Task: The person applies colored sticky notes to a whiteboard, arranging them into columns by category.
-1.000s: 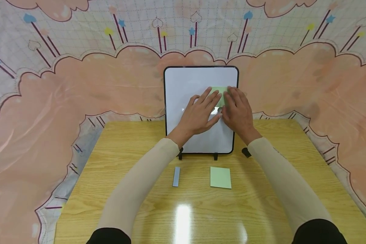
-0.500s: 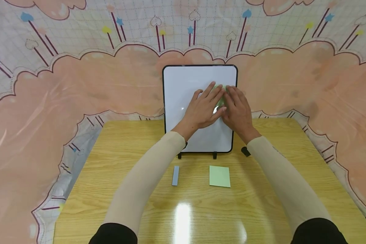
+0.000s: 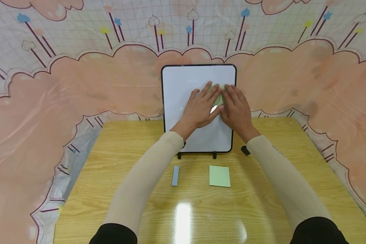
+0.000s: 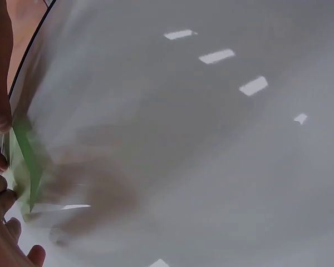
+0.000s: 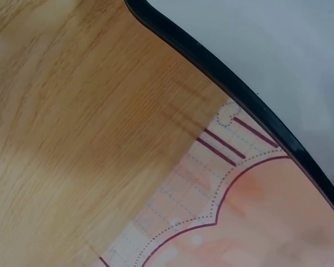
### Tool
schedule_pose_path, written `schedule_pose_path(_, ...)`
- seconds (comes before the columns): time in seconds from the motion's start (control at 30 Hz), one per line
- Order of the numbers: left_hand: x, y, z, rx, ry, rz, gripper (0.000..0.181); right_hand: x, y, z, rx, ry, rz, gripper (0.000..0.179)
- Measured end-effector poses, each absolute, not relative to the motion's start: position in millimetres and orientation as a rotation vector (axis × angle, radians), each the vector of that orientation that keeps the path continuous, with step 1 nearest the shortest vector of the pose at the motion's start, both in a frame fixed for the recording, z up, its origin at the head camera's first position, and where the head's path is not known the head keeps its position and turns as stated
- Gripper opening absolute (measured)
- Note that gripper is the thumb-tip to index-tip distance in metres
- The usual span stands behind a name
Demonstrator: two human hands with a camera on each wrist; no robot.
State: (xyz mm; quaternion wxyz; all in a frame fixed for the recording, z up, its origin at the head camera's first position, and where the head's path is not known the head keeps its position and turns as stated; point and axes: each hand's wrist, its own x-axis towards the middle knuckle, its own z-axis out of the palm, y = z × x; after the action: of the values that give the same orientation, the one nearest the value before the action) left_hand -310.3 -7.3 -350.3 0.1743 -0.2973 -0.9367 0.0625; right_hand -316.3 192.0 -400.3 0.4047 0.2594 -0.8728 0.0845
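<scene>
A light green sticky note (image 3: 220, 99) lies against the upper right of a white board (image 3: 198, 141) with a black frame. My left hand (image 3: 198, 107) reaches up to the note's left side, its fingers extended and their tips over the paper. On the other side my right hand (image 3: 237, 107) lays its straight fingers along the note's right edge, largely covering it. In the left wrist view, the green note (image 4: 29, 164) bends away from the board's surface along one edge, with fingertips around it. The right wrist view shows neither hand, only the board's black edge (image 5: 239, 92).
A square pad of green sticky notes (image 3: 219, 176) lies on the wooden table (image 3: 134, 152) before the board. Left of it is a narrow blue-grey strip (image 3: 175, 176). A small black object (image 3: 245, 150) sits beside the right wrist. A patterned cloth (image 3: 125, 81) hangs behind.
My left hand has shifted slightly up and inward over the note, then eased back left a little. My right hand stays nearly in place. The head view has tilted slightly.
</scene>
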Motion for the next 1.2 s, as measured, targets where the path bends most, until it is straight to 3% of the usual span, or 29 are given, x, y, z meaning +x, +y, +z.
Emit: schedule_pose_path(1.2,-297.2,-41.3,-372.2,-0.866,-2.546,0.145,0.071,-303.6,196.2,-412.0,0.689,-2.167,0.293,0.052)
